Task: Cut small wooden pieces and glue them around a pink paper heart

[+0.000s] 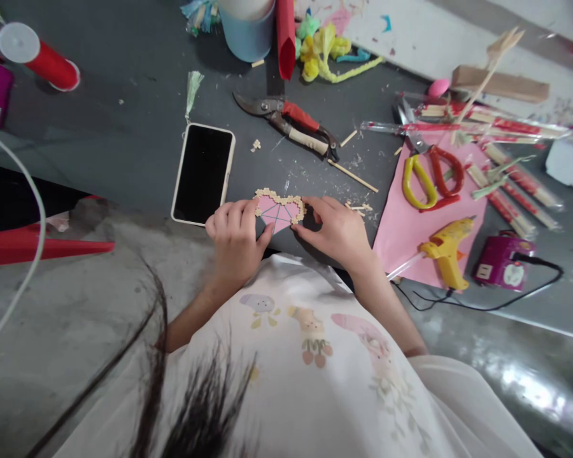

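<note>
A pink paper heart [275, 214] with dark lines drawn across it lies at the table's near edge. Small pale wooden pieces [267, 193] run along its upper rim and sides. My left hand [236, 235] grips the heart's left side, the thumb on its lower edge. On the right side, my right hand [337, 230] has thumb and forefinger closing on the wooden border; whether a loose piece is between them is too small to tell. A phone [204, 173] with a dark screen lies beside my left hand. Short cut sticks [360, 208] lie just beyond my right hand.
Pruning shears [286, 121] and a thin stick [353, 176] lie beyond the heart. At right, scissors [432, 175] and a yellow glue gun [449, 251] rest on pink paper [394, 216], near wrapped chopsticks [516, 184] and a corded purple box [501, 264]. A blue cup [248, 32] stands at the back.
</note>
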Demonstrator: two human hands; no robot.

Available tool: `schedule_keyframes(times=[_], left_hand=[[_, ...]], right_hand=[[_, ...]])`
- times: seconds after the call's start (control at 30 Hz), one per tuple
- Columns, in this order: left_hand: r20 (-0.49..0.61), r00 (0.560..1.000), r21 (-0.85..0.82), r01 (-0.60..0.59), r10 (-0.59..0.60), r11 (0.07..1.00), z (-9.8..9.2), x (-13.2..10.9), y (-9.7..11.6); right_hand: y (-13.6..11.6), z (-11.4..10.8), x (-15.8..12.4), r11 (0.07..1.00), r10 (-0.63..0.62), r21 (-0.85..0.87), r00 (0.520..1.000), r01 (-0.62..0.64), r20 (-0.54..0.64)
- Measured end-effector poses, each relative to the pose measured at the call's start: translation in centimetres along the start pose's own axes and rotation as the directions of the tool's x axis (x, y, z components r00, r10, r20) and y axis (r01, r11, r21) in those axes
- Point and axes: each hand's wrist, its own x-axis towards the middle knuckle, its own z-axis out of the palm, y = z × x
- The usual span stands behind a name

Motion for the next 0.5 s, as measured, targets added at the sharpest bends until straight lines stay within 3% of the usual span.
schedule_keyframes(times=[0.5], left_hand=[[0.043,0.999,-0.022,0.029,-0.028,0.999,-0.15,0.02,0.04]], right_hand=[[0.14,-0.19,-0.03,1.000,-0.024,0.006,1.000,0.024,0.010]])
